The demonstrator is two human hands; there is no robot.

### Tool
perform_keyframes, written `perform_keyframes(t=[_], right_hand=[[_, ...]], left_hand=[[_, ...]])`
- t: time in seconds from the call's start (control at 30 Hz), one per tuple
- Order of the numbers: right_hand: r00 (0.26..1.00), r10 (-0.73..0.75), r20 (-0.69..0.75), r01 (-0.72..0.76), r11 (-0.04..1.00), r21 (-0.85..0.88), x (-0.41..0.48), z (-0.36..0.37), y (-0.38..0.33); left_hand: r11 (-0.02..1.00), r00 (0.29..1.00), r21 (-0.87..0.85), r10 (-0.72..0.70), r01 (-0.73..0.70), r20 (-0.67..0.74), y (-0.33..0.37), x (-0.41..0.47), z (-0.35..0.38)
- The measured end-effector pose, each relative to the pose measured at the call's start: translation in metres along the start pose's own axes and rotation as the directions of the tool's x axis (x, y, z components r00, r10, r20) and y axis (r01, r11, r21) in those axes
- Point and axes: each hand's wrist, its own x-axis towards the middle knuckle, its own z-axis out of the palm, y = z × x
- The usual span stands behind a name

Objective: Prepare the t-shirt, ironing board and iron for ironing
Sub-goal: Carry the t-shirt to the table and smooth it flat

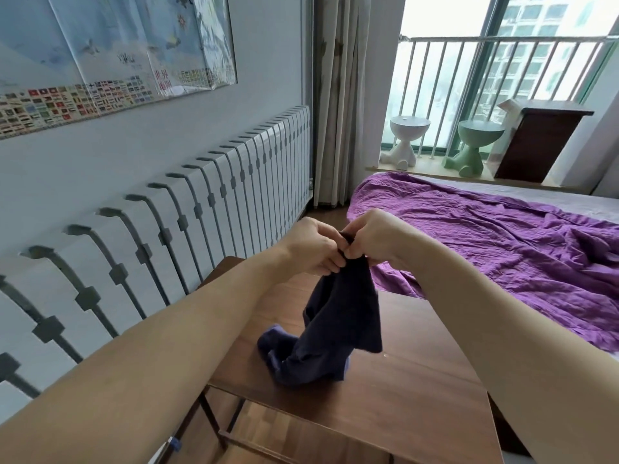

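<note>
Head view: my left hand (311,247) and right hand (371,239) meet above the table (418,380), knuckles nearly touching. Each grip is pinched on the top edge of the dark t-shirt (341,316). The shirt hangs from that pinch in a twisted column, and its lower part lies bunched on the table.

I judge the step in hand to be opening the shirt out. To do it well I would walk the two pinches apart along one hem or seam rather than simply pull, so the cloth untwists instead of tightening. Lifting until the bunched end clears the wood would let its own weight shake the folds loose. I cannot tell which edge I hold, so finding the shoulders or the hem comes first.

Nothing else for the ironing shows here. The shirt should therefore end up spread flat on the table, or on the bed (502,236) just beside it.
</note>
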Motion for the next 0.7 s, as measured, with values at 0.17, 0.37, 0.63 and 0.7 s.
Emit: perform_keyframes(t=[0.17,0.37,0.63,0.7], right_hand=[[0.997,-0.055,-0.054,0.049,0.993,-0.107,-0.001,-0.003,-0.009],[0.979,-0.106,-0.174,0.107,0.994,-0.001,-0.004,-0.022,-0.020],[0.917,-0.178,-0.357,0.150,0.983,-0.106,-0.015,-0.042,-0.022],[0.899,-0.187,-0.395,0.123,0.976,-0.182,-0.017,-0.046,-0.015]], left_hand=[[0.957,0.986,0.266,0.144,-0.116,-0.089,-0.012,0.009,-0.006],[0.962,0.977,0.260,0.028,-0.084,0.212,-0.026,0.018,0.000],[0.977,0.961,0.198,0.022,-0.079,0.276,-0.014,0.011,-0.002],[0.975,0.959,0.202,0.035,-0.095,0.281,-0.009,0.007,-0.001]])
